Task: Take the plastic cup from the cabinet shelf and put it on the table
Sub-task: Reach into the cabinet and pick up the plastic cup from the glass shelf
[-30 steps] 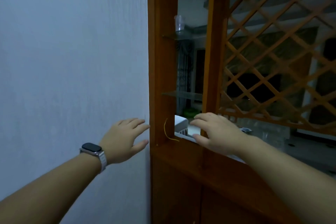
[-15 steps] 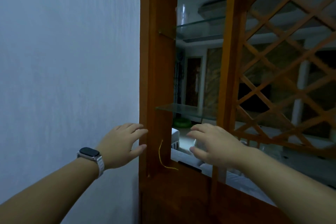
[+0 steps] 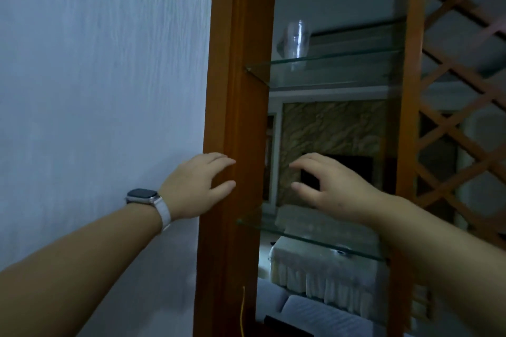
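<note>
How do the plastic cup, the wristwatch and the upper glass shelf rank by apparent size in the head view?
1. Upper glass shelf, clearly the largest.
2 and 3. Plastic cup and wristwatch look much alike; the watch is far nearer the camera, so their order stays unsure.

A wooden cabinet (image 3: 232,117) holds two glass shelves between its left and right uprights. The upper glass shelf (image 3: 342,63) carries one clear plastic cup (image 3: 295,39), which stands upright near the shelf's left end, close to the left upright. The lower glass shelf (image 3: 309,235) sits well below it, and whether anything rests on it cannot be told in the dim light.
</note>
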